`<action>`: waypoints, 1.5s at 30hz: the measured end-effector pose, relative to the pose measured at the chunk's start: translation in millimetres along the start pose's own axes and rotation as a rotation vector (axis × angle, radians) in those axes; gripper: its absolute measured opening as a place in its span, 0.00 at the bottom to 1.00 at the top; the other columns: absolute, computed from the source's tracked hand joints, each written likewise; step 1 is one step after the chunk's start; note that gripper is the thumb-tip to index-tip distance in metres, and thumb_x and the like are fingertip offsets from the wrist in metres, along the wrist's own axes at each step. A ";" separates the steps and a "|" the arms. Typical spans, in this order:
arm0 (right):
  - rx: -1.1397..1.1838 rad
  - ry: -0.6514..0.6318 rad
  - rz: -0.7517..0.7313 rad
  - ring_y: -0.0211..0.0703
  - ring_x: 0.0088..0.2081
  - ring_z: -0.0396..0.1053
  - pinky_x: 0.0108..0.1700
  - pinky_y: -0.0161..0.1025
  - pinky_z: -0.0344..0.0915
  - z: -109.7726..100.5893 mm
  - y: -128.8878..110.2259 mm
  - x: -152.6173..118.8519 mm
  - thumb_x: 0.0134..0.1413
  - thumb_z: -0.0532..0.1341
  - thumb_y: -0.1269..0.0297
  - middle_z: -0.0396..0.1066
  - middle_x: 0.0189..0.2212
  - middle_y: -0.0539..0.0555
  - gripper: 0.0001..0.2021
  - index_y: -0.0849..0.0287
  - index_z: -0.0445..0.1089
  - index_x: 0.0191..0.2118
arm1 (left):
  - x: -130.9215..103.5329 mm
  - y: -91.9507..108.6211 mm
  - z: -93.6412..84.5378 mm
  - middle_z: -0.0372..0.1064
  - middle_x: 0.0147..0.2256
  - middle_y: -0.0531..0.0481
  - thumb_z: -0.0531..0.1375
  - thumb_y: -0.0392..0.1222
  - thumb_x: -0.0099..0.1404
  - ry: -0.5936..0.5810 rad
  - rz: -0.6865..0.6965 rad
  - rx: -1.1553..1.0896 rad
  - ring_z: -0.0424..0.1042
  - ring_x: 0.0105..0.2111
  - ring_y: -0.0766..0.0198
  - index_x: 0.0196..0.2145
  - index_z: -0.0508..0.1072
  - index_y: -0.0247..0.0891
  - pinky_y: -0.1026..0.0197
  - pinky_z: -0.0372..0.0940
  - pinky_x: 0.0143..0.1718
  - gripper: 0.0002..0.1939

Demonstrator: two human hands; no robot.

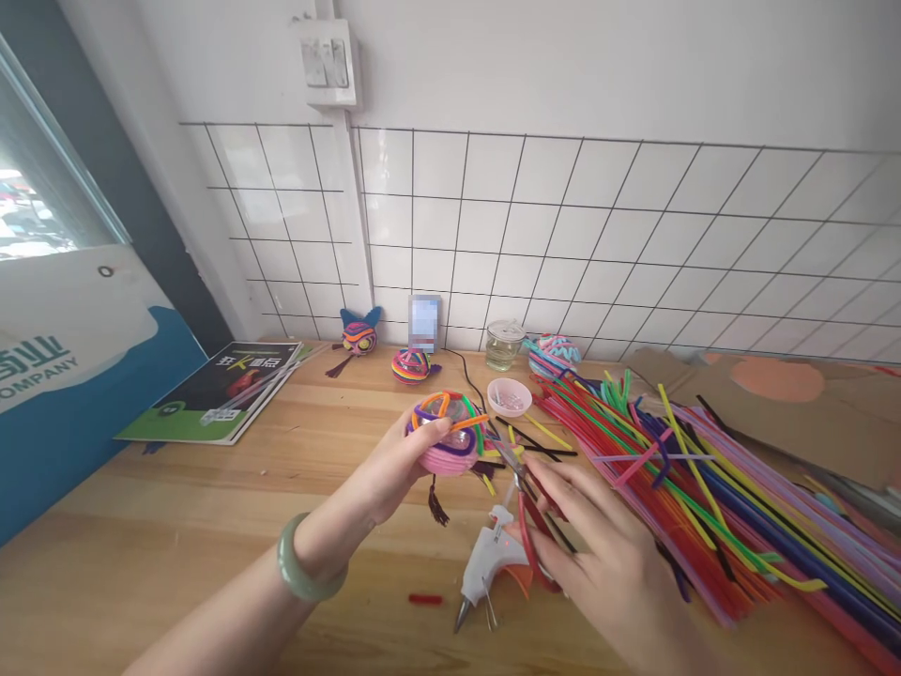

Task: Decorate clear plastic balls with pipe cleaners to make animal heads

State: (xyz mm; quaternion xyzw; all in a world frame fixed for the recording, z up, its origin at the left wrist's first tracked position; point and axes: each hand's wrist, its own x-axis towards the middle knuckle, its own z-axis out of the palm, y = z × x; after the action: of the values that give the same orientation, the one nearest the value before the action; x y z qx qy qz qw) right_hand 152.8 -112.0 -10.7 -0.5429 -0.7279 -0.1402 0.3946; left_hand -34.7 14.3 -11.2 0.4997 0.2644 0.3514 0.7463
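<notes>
My left hand (pixel 415 446) grips a round pipe-cleaner ornament (pixel 450 460), pink below with purple, orange and green strips above and a dark tassel underneath. The thumb presses on its top, where an orange strip sticks out to the right. In my right hand (pixel 591 535) is a pair of red-handled scissors (pixel 529 526), fingers in the loops. The blades point up and left, close to the end of the orange strip; whether they touch it I cannot tell. Below the scissors lies a white glue gun (pixel 489 559), nozzle toward me, partly behind the handles.
Many coloured pipe cleaners (pixel 676 516) cover the right side, beside cardboard (pixel 760 413). Toward the wall are a pink bowl (pixel 510 398), a glass jar (pixel 504 345), a phone (pixel 424 324) and finished ornaments (pixel 358 333). A book (pixel 218 390) lies left; a red piece (pixel 425 599) lies in front.
</notes>
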 end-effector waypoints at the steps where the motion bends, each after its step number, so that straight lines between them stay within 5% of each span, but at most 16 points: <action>1: -0.006 -0.003 -0.012 0.47 0.42 0.77 0.42 0.40 0.76 1.3 -1.8 3.7 0.62 0.58 0.64 0.75 0.41 0.60 0.17 0.59 0.67 0.55 | -0.3 0.2 0.9 0.73 0.48 0.41 0.63 0.54 0.61 0.000 -0.002 -0.016 0.72 0.48 0.52 0.50 0.71 0.38 0.55 0.66 0.47 0.24; 9: -0.001 -0.074 -0.097 0.46 0.37 0.77 0.39 0.38 0.76 10.7 -1.7 16.7 0.65 0.55 0.59 0.76 0.40 0.61 0.18 0.64 0.68 0.54 | -0.8 9.2 5.7 0.74 0.45 0.41 0.63 0.53 0.61 0.006 0.054 -0.066 0.73 0.45 0.52 0.49 0.72 0.37 0.55 0.67 0.46 0.23; 16: -0.139 -0.066 -0.312 0.51 0.40 0.77 0.39 0.42 0.77 13.6 -3.8 27.1 0.67 0.51 0.65 0.77 0.40 0.62 0.16 0.66 0.72 0.51 | -5.9 7.3 10.2 0.72 0.50 0.38 0.64 0.51 0.61 0.034 0.055 0.009 0.71 0.50 0.49 0.53 0.68 0.35 0.50 0.65 0.51 0.26; 31: -0.107 -0.065 -0.269 0.45 0.34 0.77 0.35 0.38 0.76 14.1 -3.8 24.4 0.69 0.47 0.65 0.76 0.35 0.62 0.18 0.70 0.68 0.52 | -6.9 3.0 10.6 0.74 0.47 0.40 0.61 0.52 0.63 -0.002 0.058 0.065 0.71 0.49 0.50 0.49 0.70 0.34 0.51 0.63 0.52 0.22; 45: 0.110 -0.079 -0.139 0.45 0.35 0.78 0.36 0.38 0.77 15.9 -5.1 20.3 0.66 0.53 0.66 0.75 0.38 0.61 0.15 0.65 0.67 0.54 | -6.6 -0.4 10.1 0.72 0.50 0.38 0.61 0.52 0.64 -0.030 0.096 0.065 0.70 0.52 0.48 0.52 0.69 0.33 0.49 0.62 0.54 0.25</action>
State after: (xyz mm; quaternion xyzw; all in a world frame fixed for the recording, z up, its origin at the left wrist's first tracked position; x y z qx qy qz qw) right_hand 139.4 -90.0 -5.1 -0.4737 -0.7854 -0.1055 0.3843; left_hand -31.0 3.3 -7.7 0.5409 0.2403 0.3704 0.7159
